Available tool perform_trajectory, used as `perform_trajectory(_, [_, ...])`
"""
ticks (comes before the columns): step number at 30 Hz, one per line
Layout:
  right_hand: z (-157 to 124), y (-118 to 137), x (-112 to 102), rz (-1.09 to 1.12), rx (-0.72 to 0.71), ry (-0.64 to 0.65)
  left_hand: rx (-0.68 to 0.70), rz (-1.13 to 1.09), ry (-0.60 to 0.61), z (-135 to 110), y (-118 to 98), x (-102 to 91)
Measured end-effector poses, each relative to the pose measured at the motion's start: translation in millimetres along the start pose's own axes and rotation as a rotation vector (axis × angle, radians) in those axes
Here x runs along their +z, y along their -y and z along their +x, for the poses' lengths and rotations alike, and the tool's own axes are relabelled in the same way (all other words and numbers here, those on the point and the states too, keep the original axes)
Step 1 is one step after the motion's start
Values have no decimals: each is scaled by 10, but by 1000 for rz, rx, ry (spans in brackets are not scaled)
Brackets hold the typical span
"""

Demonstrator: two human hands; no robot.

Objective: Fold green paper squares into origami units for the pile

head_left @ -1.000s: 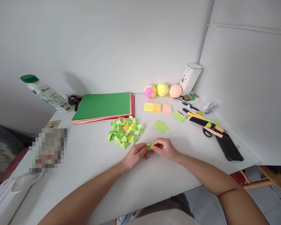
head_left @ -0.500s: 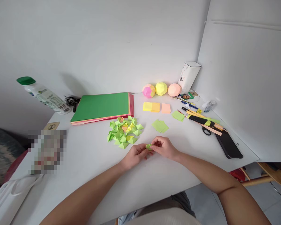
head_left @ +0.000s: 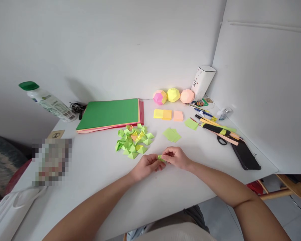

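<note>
My left hand [head_left: 145, 166] and my right hand [head_left: 177, 157] meet over the white table [head_left: 95, 174], both pinching a small folded green paper piece [head_left: 161, 158] between their fingertips. Just beyond them lies a pile of several folded green, yellow and orange paper units [head_left: 133, 141]. A couple of flat green paper squares [head_left: 172, 135] rest to the right of the pile.
A stack of coloured sheets with green on top [head_left: 109, 113], yellow and orange note pads [head_left: 168, 114], three paper balls [head_left: 174, 95], a white holder [head_left: 203, 82], pens, scissors [head_left: 218, 132] and a black phone [head_left: 245, 156] sit behind and right. A green-capped bottle [head_left: 48, 101] lies at left.
The hands have stayed in the same place, with only slight finger movement on the small green piece. The view has shifted a little.
</note>
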State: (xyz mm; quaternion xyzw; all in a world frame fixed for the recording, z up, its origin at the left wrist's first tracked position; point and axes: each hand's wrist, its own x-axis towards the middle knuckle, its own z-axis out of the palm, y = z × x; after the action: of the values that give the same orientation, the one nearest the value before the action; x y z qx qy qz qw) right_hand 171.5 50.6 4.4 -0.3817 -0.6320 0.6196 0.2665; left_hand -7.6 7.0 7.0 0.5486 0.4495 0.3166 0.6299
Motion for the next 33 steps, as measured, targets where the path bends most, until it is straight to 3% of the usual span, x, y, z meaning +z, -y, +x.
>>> perform_trajectory(6, [20,9,-14,17,50,-15,-39,15,-72,8,-7,21])
perform_trajectory(12, [-5,-10,1,-115,-40,2,-39,-38,-141,23,21,48])
perform_trajectory(18, [-3,-42,23,-168,-17,-1,24,22,-174,32,82,84])
perform_trajectory(26, [6,17,34,-304,-116,-1,123,62,-193,33,145,131])
perform_trajectory(33, [31,-61,-65,-128,0,92,114,21,-261,48,180,132])
